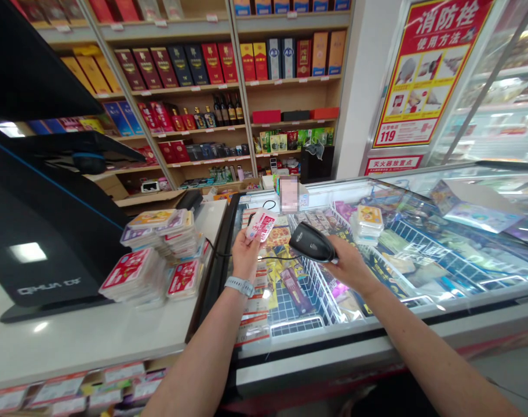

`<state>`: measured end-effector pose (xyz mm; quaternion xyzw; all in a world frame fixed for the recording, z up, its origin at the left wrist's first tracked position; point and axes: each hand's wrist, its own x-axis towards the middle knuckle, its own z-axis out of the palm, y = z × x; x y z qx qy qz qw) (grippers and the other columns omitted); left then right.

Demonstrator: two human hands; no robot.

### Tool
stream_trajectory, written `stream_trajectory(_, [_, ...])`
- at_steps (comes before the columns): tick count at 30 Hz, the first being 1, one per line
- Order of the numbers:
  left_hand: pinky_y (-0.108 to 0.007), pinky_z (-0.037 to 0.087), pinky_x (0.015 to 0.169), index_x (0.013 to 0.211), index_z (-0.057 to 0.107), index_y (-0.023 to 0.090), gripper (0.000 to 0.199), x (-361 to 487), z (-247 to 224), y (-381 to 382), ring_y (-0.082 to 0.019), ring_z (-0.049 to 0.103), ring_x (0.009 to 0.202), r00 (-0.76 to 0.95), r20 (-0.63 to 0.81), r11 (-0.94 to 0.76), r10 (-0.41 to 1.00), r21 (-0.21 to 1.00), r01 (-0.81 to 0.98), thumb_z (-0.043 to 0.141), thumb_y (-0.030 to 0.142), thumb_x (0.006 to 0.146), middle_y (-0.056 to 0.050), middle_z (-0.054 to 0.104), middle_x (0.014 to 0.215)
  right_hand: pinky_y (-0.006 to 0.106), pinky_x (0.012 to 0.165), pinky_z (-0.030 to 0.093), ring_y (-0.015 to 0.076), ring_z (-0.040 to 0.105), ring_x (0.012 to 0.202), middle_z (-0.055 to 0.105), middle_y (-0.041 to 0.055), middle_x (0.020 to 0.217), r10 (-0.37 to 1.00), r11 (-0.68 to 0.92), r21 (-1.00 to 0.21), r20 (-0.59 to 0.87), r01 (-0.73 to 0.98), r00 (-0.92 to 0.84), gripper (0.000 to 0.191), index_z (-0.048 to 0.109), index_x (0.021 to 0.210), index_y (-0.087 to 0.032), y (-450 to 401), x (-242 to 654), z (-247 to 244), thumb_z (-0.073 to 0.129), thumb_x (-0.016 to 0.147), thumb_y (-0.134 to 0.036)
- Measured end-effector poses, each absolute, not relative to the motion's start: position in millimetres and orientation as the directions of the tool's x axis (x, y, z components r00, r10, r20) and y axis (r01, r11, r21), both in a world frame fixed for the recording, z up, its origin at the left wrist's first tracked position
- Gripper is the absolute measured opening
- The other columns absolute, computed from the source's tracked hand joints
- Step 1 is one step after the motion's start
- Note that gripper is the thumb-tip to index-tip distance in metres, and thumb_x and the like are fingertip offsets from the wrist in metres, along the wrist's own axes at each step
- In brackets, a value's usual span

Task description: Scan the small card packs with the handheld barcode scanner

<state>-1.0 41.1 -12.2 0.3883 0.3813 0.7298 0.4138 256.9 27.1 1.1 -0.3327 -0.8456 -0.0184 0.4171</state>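
In my left hand (pixel 245 252), a small flat packet (pixel 262 225) with red and white print is held up over the glass-topped freezer. My right hand (pixel 346 263) is wrapped round a black barcode scanner (pixel 311 242), whose head points left toward the packet; a gap separates the two. A cable (pixel 275 258) runs leftward below the packet. Left of my left hand, stacks of similar flat packets (pixel 133 272) with red, orange and purple labels stand on the white counter. A smaller stack of packets (pixel 368 223) rests on the freezer glass beyond my right hand.
The freezer (pixel 333 341) spans the front and right, with wire baskets of frozen goods under its glass. An opened cardboard box (pixel 476 205) lies on its right part. A dark checkout terminal (pixel 46 243) stands at left. Shelves of boxed bottles (pixel 194 63) line the back.
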Motion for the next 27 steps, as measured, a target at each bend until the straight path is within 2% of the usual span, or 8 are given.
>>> stream_trajectory(27, [-0.034,0.054,0.086,0.100,0.055,0.017,0.039,-1.2,-13.7,42.9,-0.016,0.065,0.093,-0.370,0.277,-0.403,0.887,0.856,-0.325,0.075,0.028,0.068,-0.006,0.068,0.104,0.037,0.077,0.047,0.0248,0.060,0.088,0.062,0.0092,0.097,0.561,0.776,-0.261,0.702,0.575,-0.438,0.030,0.050,0.113,-0.020,29.1,256.4,-3.1,0.056,0.085,-0.031])
